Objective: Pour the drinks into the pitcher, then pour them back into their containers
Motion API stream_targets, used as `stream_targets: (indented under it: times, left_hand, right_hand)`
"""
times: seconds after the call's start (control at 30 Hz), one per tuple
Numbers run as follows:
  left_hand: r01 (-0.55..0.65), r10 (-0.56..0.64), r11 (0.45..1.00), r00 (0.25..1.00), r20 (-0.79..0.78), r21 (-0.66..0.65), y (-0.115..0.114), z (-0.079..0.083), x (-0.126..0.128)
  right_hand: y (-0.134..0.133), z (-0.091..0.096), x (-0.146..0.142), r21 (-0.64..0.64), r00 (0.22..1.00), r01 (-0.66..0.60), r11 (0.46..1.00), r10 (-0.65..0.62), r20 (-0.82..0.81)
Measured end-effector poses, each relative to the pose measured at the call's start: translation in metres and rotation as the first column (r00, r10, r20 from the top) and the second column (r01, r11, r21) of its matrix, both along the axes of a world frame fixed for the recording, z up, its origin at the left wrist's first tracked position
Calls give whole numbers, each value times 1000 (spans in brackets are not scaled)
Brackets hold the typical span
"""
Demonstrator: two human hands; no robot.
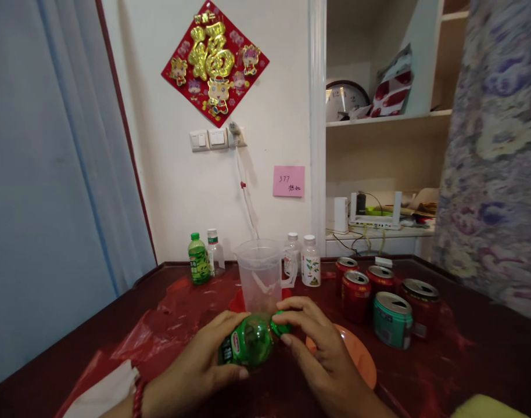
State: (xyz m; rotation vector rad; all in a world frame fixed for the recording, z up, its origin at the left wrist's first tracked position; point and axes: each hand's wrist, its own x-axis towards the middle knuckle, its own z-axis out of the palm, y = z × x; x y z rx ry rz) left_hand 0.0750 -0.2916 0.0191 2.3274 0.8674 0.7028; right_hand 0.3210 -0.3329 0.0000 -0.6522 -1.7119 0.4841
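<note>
A green plastic bottle (252, 341) lies tilted on its side in front of me, its neck toward the right. My left hand (211, 351) is wrapped round the labelled body of the bottle. With thumb and fingers, my right hand (311, 342) pinches the green cap (281, 326) at the bottle's neck; whether the cap is screwed on or loose I cannot tell. Just behind the bottle stands a clear plastic measuring jug (260, 273), its handle on the right. Partly under my right hand is an orange plate (357, 354).
Behind, left of the jug, stand another green bottle (198, 259) and a clear bottle (214, 252). Two white-capped bottles (311, 261) stand right of it. Several red cans (356, 296) and a teal can (393, 320) are at right. A white cloth (102, 392) lies front left.
</note>
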Motion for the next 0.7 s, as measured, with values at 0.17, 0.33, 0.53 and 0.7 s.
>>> stream_targets:
  times: [0.17, 0.33, 0.53, 0.7]
  left_hand:
    - [8, -8, 1000, 1000, 6, -20, -4, 2, 0]
    - [16, -16, 1000, 1000, -19, -3, -7, 4, 3]
    - [3, -3, 1000, 1000, 17, -21, -1, 4, 1]
    - [-143, 142, 990, 989, 37, 15, 5, 19, -16]
  right_hand:
    - [2, -8, -1, -14, 989, 146, 989, -146, 37]
    - [2, -4, -2, -209, 973, 215, 954, -191, 130]
    - [2, 2, 2, 64, 985, 170, 983, -167, -42]
    - [6, -4, 3, 114, 965, 254, 960, -243, -102]
